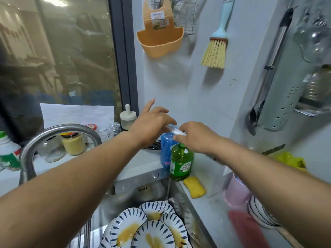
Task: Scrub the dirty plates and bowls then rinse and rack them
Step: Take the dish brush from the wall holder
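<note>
Both arms reach forward over the sink. Right hand [194, 136] sits above the green soap bottle [181, 162], fingers curled down over its pump and around a white object at the top of the blue bottle [167, 149] just behind; whether it truly grips either cannot be told, motion blur. Left hand [152, 122] is spread, fingers relaxed, thumb raised, hovering over the blue bottle's top, holding nothing visible. Both bottles stand on the counter corner at the sink's [136, 188] back right edge. A yellow sponge [194, 187] lies just beside the green bottle. Dirty plates [143, 228], leaf-patterned with yellow-brown residue, are stacked overlapping in the basin. Faucet [53, 138] arches at the left. Stacked bowls [259, 213] and a pink cup [236, 192] sit on the counter at right.
</note>
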